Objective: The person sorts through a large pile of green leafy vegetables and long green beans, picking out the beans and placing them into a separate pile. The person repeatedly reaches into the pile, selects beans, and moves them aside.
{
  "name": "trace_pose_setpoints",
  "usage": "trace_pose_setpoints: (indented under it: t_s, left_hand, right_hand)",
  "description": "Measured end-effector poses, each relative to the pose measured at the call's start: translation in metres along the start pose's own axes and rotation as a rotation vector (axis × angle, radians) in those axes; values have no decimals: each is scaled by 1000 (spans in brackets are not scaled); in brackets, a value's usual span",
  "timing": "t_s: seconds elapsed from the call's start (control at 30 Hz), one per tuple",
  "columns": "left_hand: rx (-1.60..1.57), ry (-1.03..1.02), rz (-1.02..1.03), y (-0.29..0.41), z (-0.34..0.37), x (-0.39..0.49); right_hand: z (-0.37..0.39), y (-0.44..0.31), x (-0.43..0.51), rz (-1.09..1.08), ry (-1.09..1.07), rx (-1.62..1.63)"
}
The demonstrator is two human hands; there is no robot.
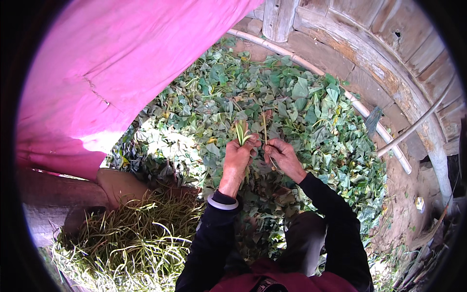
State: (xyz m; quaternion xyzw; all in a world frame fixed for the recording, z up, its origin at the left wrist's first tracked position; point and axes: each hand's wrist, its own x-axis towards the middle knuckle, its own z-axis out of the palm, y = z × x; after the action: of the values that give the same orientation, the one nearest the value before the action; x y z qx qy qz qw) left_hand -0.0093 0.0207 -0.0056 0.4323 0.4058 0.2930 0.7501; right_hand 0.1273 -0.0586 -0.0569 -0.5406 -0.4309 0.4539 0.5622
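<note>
My left hand point(239, 155) is closed around a small bundle of green stems point(241, 132), whose ends stick up above the fingers. Just to its right, my right hand point(285, 157) pinches a thin yellowish stem point(265, 126) between thumb and fingers. The two hands are close together over a broad heap of green leaves point(301, 89), with some yellow ones among them. At the lower left lies a large pile of thin, leafless green stems point(138, 233).
A pink cloth point(120, 62) hangs at the upper left. A bamboo pole point(270, 45) curves along the heap's far edge, before a plank wall point(405, 33). A thin stick point(419, 122) leans at the right. Wooden timber point(62, 193) lies at the left.
</note>
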Motion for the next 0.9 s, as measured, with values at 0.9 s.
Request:
trace_pose_setpoints:
  t_s: [0.9]
  left_hand:
    - [99, -202, 92, 12, 1, -7]
  right_hand:
    - [-14, -55, -1, -105, 138, -35]
